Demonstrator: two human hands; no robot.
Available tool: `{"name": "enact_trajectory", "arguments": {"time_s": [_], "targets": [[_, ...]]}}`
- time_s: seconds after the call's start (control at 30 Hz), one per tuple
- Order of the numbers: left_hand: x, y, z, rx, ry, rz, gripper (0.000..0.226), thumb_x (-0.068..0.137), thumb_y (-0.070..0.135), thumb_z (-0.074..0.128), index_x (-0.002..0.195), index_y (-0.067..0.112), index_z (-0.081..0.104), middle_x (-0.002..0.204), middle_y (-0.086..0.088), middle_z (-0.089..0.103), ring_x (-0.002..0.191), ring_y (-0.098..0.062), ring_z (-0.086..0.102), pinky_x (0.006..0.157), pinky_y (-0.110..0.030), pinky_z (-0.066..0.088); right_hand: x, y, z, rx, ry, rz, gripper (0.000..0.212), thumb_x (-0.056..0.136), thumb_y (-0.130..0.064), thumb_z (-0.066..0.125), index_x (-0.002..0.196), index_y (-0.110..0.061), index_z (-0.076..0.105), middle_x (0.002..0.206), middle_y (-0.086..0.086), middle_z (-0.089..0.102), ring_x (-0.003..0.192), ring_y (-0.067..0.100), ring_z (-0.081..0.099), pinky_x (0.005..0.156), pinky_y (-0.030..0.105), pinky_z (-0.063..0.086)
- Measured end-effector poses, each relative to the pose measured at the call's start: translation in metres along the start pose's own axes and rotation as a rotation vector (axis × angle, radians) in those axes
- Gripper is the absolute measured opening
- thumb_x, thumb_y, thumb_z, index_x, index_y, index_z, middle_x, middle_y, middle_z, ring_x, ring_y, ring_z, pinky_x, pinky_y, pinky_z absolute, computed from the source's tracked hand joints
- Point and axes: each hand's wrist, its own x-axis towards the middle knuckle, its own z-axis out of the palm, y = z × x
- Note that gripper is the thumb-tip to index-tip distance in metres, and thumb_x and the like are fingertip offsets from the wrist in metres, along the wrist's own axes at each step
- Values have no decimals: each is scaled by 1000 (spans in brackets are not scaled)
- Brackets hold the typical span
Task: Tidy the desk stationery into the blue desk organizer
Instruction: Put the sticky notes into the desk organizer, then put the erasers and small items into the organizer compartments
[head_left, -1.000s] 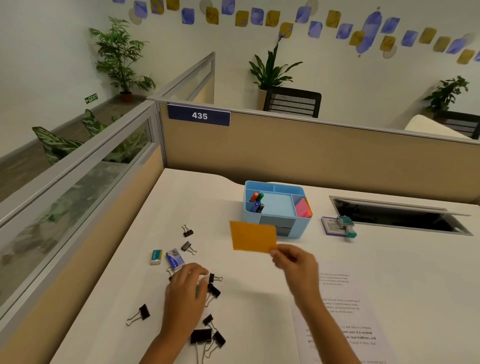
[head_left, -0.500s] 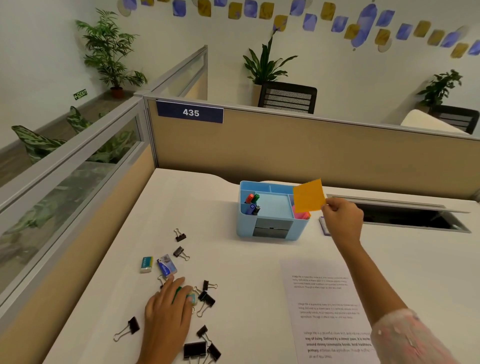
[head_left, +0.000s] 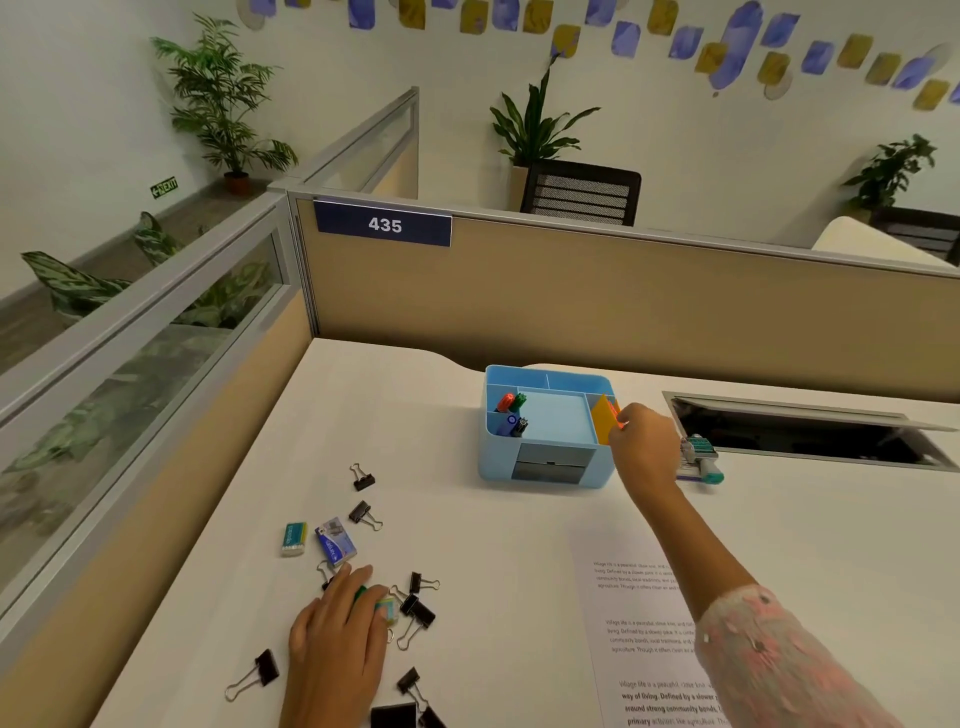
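My right hand (head_left: 641, 441) pinches the orange square sticky-note pad (head_left: 605, 418) in the blue plastic desk organizer's (head_left: 545, 470) right compartment; near it, my left hand (head_left: 337, 634) covers a small green-wrapped item (head_left: 387, 608), grip unclear.

Binder clips (head_left: 415, 610) are crowding the desk (head_left: 493, 545) by the left hand (head_left: 337, 644). The stretch toward the blue organizer (head_left: 545, 467) is lying open, with the right arm (head_left: 691, 535) crossing its right side.
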Motion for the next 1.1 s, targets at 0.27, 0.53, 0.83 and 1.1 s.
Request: {"name": "enact_trajectory", "arguments": {"time_s": [0.27, 0.53, 0.83, 1.1], "targets": [[6, -4, 3, 11, 36, 21, 76, 96, 50, 5, 90, 16, 72, 113, -4, 68, 113, -28, 59, 82, -48, 47, 1, -1, 15, -84, 0, -17, 27, 91, -26, 60, 99, -2, 69, 95, 17, 68, 86, 27, 61, 74, 35, 50], [5, -5, 6, -2, 38, 13, 48, 88, 36, 28, 96, 16, 71, 118, -4, 66, 118, -26, 55, 87, -49, 45, -63, -11, 13, 316, 250, -74, 19, 91, -19, 58, 96, -5, 69, 89, 12, 65, 80, 20, 57, 65, 29, 45], [2, -5, 0, -35, 5, 16, 62, 96, 44, 12, 110, 16, 64, 127, 0, 60, 124, -19, 50, 93, -44, 41, -214, -2, 71, 361, -132, -155, 17, 86, -8, 59, 98, -16, 68, 95, -2, 64, 91, 18, 53, 82, 29, 42], [33, -23, -9, -36, 160, -131, 31, 88, 24, 58, 117, 16, 59, 123, -4, 60, 115, -24, 53, 81, -41, 31, -241, 10, 70, 298, -112, -324, 18, 76, 5, 67, 84, -10, 71, 87, 0, 60, 82, 20, 51, 73, 26, 37]]}}
